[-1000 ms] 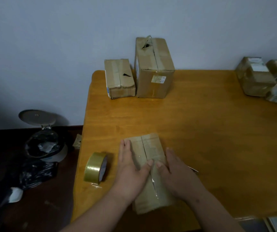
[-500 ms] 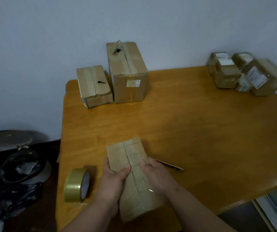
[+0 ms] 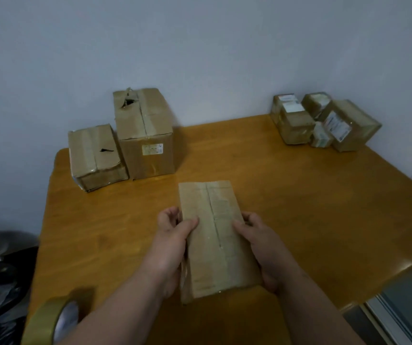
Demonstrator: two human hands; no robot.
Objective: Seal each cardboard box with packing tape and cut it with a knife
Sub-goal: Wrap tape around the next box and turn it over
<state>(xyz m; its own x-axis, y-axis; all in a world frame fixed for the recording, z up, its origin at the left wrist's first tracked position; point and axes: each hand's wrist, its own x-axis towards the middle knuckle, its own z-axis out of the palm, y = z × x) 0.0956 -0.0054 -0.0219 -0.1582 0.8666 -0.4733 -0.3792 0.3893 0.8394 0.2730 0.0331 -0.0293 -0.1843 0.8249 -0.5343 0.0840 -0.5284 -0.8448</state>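
A: Where do we stand with the long box (image 3: 214, 235)?

B: We hold it by both long sides, over the bench (image 3: 287, 195), nearer to us than the tall box (image 3: 146, 135). Our left hand (image 3: 172, 242) curls round its left edge, thumb on top; our right hand (image 3: 259, 240) does the same on the right edge.

A: Is the seam closed?

B: A glossy strip seems to run along it, yet a dark slit shows down the middle. We judge it needs checking before we set it aside.

A: How do we do that well?

B: Keep the grip low on the sides so the thumbs stay off the seam, and hold the top level. If it gapes, we lay it down in front of the tall box and tape again.

A: The tape?

B: The tape roll (image 3: 50, 319) stands at the near left corner, well apart from the tall box. The knife we cannot see.
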